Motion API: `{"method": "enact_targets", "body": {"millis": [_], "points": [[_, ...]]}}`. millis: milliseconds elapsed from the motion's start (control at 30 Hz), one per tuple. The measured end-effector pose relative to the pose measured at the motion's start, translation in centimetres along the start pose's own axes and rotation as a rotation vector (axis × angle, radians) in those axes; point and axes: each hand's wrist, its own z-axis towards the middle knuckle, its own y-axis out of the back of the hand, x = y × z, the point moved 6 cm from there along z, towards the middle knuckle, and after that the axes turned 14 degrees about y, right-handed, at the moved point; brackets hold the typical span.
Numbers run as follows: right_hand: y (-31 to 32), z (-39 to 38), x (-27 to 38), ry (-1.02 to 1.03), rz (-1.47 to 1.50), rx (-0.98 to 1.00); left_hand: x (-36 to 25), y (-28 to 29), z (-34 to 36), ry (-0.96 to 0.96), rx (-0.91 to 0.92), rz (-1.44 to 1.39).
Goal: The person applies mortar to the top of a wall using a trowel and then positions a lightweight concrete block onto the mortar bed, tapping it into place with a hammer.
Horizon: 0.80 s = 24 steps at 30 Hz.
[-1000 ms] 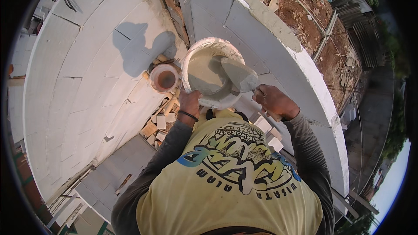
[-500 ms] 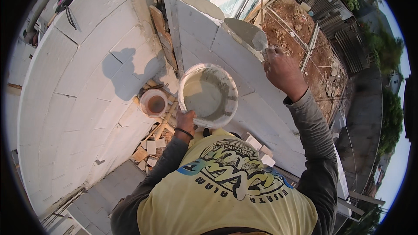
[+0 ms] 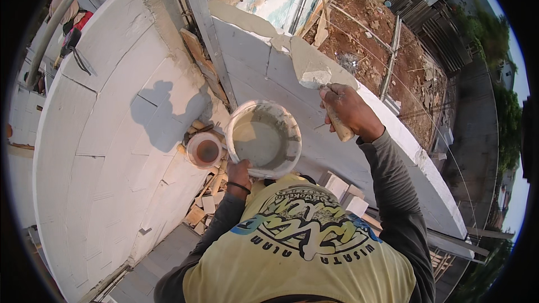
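Trowel (image 3: 315, 79), long axis diag., handle (image 3: 342, 129) low-R, blade prob. up-L

Both sleeved arms reach out from the near side, flanking the torso (image 3: 300, 252). The left forearm (image 3: 220, 221) slants far and a little to the right, ending in the left hand (image 3: 240, 173), which sits just beyond the chest, its thumb turned right and its fingers curled in a grip, mostly hidden. The right forearm (image 3: 387, 165) extends farther out, angling far and left. The right hand (image 3: 352, 111) is well apart from the other, to its right and farther off, back upward, fingers wrapped into a closed fist pointing left.
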Motion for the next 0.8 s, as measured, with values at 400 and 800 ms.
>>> {"method": "enact_targets", "body": {"millis": [400, 800], "points": [[3.8, -14.7, -4.6, -0.217, 0.215, -0.343, 0.6, -0.1, 3.3, 0.063, 0.056, 0.114], [2.7, -11.1, -4.6, -0.109, 0.263, -0.337, 3.3, -0.6, 5.0, 0.195, 0.013, 0.117]]}}
